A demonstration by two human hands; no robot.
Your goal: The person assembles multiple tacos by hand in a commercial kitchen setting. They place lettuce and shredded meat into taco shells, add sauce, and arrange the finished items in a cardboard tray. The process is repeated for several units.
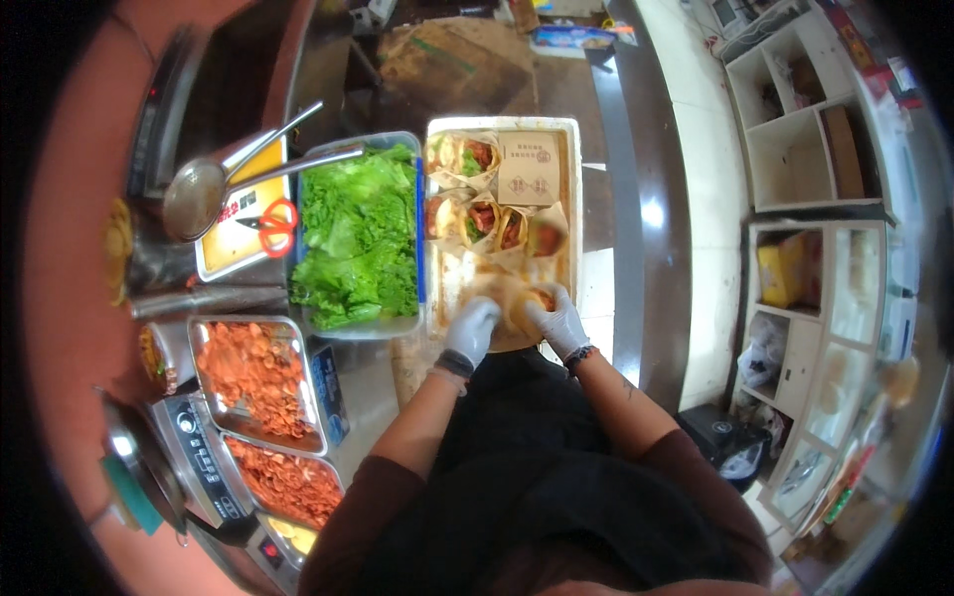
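Both my hands wear thin whitish gloves and meet at the near end of a white tray (574,189). My right hand (558,323) is closed round a filled wrap (527,306) in brown paper, which is somewhat blurred. On the other side, the fingers of my left hand (474,326) are bent closed at the wrap's paper. Several filled wraps in paper stand in the tray beyond my hands, among them one with lettuce and meat (477,159) and another with reddish filling (483,219). A stack of brown paper bags (529,169) lies at the tray's far right.
Left of the tray stands a blue-rimmed tub (421,248) of lettuce leaves (358,233). Nearer are metal trays of sliced reddish meat (253,377). Orange-handled scissors (278,226), a strainer (194,199) and metal tongs (308,161) lie far left. White shelves (785,124) stand right.
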